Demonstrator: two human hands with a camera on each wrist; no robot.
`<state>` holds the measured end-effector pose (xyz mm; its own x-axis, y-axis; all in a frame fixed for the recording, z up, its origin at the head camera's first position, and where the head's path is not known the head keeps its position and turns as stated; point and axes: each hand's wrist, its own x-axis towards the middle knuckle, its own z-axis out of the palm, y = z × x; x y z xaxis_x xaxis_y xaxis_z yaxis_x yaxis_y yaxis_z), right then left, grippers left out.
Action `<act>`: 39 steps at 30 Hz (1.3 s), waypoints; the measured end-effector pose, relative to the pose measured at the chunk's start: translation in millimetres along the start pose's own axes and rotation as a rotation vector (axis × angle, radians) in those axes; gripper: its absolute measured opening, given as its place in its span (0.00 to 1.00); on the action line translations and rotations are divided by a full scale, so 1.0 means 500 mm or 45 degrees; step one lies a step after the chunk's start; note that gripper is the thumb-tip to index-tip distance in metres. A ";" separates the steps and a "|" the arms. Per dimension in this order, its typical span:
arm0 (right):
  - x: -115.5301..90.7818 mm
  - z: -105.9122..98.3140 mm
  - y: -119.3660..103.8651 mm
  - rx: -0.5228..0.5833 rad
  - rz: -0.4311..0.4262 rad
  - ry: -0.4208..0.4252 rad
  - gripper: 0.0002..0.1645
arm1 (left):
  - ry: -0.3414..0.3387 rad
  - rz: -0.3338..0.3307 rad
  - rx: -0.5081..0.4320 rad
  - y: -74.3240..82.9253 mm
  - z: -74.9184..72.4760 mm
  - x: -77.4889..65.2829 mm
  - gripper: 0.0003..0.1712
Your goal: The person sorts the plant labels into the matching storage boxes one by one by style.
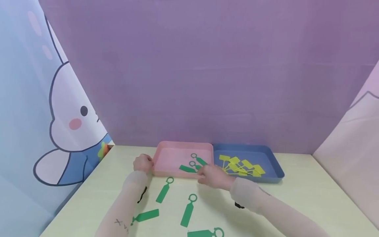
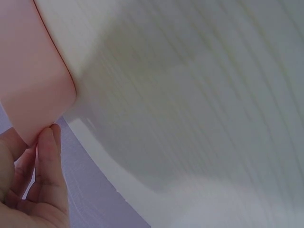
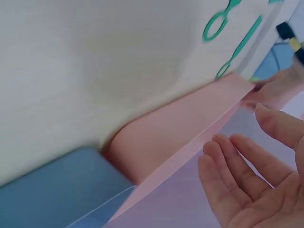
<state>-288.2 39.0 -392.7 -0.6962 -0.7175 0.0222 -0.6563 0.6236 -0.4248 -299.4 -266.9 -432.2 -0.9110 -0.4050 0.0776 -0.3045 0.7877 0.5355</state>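
At the pink tray's [image 1: 177, 154] near left corner, my left hand [image 1: 143, 163] pinches the rim between thumb and fingers; the left wrist view shows the grip on the tray wall [image 2: 35, 104]. My right hand [image 1: 214, 176] is over the near right part of the same tray. Seen in the right wrist view, its fingers [image 3: 247, 175] are loosely bent and apart from the thumb, with nothing between them. Green ring-ended tags [image 1: 187, 169] lie in the pink tray, partly covered by this hand.
Right of the pink tray stands a blue tray [image 1: 275, 169] holding several yellow flag-shaped tags [image 1: 234, 160]. More green tags are spread on the pale table, including one near the middle [image 1: 187, 214] and one by the left forearm [image 1: 148, 215]. A purple backdrop [image 1: 207, 82] rises behind.
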 end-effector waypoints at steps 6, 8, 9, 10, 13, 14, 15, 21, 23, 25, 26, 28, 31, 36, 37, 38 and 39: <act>-0.042 0.015 -0.028 -0.096 -0.094 -0.050 0.16 | 0.002 -0.010 -0.009 -0.001 -0.005 0.003 0.07; -0.057 0.022 -0.040 -0.117 -0.107 -0.090 0.17 | -0.002 -0.019 -0.013 -0.001 -0.006 0.004 0.07; -0.064 0.027 -0.045 -0.124 -0.123 -0.110 0.17 | -0.004 -0.025 -0.014 -0.001 -0.007 0.004 0.07; -0.071 0.031 -0.051 -0.131 -0.141 -0.129 0.16 | -0.005 -0.030 -0.015 0.000 -0.007 0.005 0.08; -0.089 0.043 -0.066 -0.154 -0.187 -0.187 0.16 | -0.010 -0.031 -0.012 0.000 -0.010 0.004 0.08; -0.095 0.047 -0.070 -0.161 -0.204 -0.199 0.16 | -0.011 -0.028 -0.011 0.000 -0.010 0.004 0.08; -0.099 0.051 -0.072 -0.167 -0.226 -0.204 0.16 | -0.013 -0.024 -0.009 0.000 -0.011 0.003 0.08; -0.127 0.077 -0.080 -0.187 -0.370 -0.230 0.14 | -0.020 -0.023 -0.009 0.004 -0.012 -0.001 0.09; -0.134 0.085 -0.081 -0.200 -0.435 -0.267 0.11 | -0.018 -0.028 -0.011 0.006 -0.011 -0.002 0.08; -0.140 0.092 -0.081 -0.202 -0.481 -0.309 0.10 | -0.014 -0.032 -0.014 0.007 -0.011 -0.001 0.08; -0.142 0.095 -0.081 -0.197 -0.495 -0.332 0.10 | -0.013 -0.032 -0.015 0.007 -0.010 -0.001 0.08; -0.146 0.101 -0.081 -0.196 -0.521 -0.370 0.09 | -0.013 -0.029 -0.013 0.007 -0.009 0.001 0.08; -0.150 0.109 -0.078 -0.229 -0.562 -0.358 0.11 | -0.015 -0.018 -0.007 0.004 -0.005 0.003 0.08; -0.154 0.120 -0.073 -0.273 -0.656 -0.278 0.10 | -0.018 -0.005 0.004 0.002 0.001 0.004 0.08; -0.153 0.122 -0.073 -0.272 -0.669 -0.268 0.10 | -0.017 -0.006 0.007 0.002 0.001 0.004 0.08; -0.153 0.124 -0.072 -0.266 -0.685 -0.259 0.10 | -0.016 -0.009 0.008 0.003 0.001 0.003 0.08; -0.154 0.125 -0.071 -0.256 -0.698 -0.248 0.10 | -0.014 -0.012 0.009 0.003 0.001 0.003 0.08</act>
<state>-193.2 52.4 -435.8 -0.1880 -0.9821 0.0153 -0.9590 0.1802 -0.2187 -301.3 -265.8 -431.6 -0.9112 -0.4071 0.0634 -0.3148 0.7871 0.5304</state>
